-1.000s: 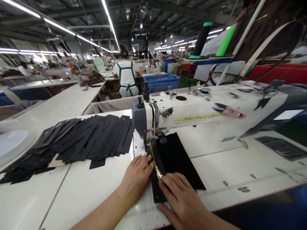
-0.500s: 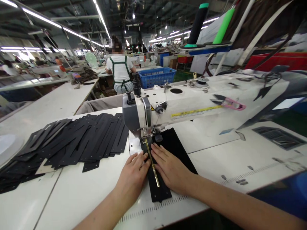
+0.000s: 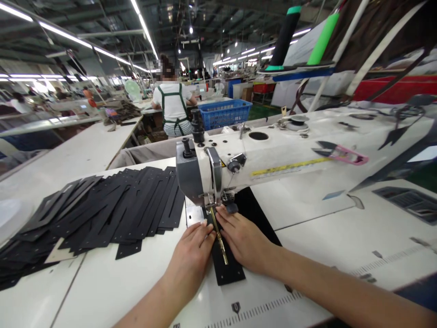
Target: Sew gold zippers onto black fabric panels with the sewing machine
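A black piece (image 3: 230, 274) with a gold zipper (image 3: 220, 243) along its middle lies under the needle area of a white sewing machine (image 3: 290, 152). My left hand (image 3: 191, 250) rests on the piece's left edge, fingers lying flat and pointing at the presser foot. On the other side of the zipper, my right hand (image 3: 249, 239) lies flat on the black material, fingertips close to the foot. Beneath and right of that hand spreads a wider black panel (image 3: 256, 209). The foot partly hides the zipper's far end.
Many black slotted pieces (image 3: 136, 205) are heaped at the left on the white table (image 3: 102, 282). Pink-handled snips (image 3: 350, 155) lie on the machine arm. Thread cones (image 3: 322, 38) stand behind. Beyond are a blue basket (image 3: 225, 114) and a seated person (image 3: 174, 107).
The black piece has moved slightly forward under the foot, with both hands still lying on it. The whole view has shifted a little.
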The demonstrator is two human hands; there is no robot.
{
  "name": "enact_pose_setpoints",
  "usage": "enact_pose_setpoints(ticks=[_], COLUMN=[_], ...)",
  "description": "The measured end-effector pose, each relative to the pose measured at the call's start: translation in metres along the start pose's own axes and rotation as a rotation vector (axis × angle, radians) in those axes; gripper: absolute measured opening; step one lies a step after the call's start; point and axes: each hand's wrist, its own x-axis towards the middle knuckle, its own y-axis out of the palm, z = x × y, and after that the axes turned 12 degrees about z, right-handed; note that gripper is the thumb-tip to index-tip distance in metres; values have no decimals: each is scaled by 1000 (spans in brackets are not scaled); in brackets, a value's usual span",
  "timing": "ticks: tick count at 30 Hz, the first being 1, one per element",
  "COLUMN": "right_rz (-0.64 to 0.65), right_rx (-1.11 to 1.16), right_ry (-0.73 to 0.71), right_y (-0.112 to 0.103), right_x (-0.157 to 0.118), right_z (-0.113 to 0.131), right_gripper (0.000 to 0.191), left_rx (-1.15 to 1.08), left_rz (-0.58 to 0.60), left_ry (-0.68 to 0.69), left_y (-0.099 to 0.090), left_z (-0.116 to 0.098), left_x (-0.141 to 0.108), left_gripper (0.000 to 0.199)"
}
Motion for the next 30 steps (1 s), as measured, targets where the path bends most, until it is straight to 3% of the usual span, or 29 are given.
enact_pose_setpoints(ticks=[16, 22, 25, 30], right_rz=[-111, -130, -60, 168], right_rx=[102, 134, 105, -20], right_ry=[-18, 16, 81, 46], right_y=[1, -3, -12, -30], right_x=[31, 24, 17, 26], right_z=[-16, -14, -6, 5], right_gripper=[35, 26, 20, 20], left_rx=[-113, -139, -136, -73], left_rz=[-20, -19, 5, -4], left_ry=[-71, -101, -88, -95], left_y=[9, 8, 3, -1], left_z=[28, 30, 26, 19], left_x=[12, 9, 5, 3], left_gripper=[24, 25, 29, 29])
